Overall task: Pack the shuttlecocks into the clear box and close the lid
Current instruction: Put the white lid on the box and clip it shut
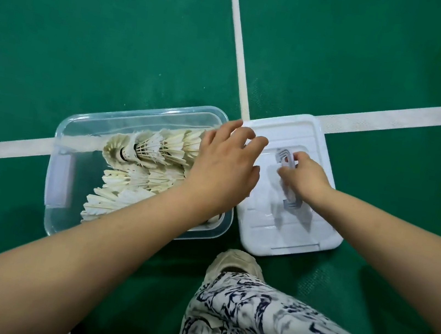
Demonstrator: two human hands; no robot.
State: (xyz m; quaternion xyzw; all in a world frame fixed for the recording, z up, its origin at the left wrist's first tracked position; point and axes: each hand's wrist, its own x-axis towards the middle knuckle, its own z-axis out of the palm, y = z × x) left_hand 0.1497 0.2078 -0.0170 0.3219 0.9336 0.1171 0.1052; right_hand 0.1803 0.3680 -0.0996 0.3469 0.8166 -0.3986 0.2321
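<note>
While the clear box (pixel 147 112) sits uncovered at left holding stacked shuttlecocks (pixel 152 150), its white lid (pixel 276 227) lies flat just beside its right rim; the right hand (pixel 306 180) grasps the lid's handle (pixel 291 202); the left hand (pixel 225 167), fingers spread and holding nothing, lies over the adjoining edges. Green floor (pixel 377 47) extends far and right.

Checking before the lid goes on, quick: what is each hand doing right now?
Left hand: open, holding nothing, above the right end of the clear box.
Right hand: closed on the handle of the white lid.
</note>
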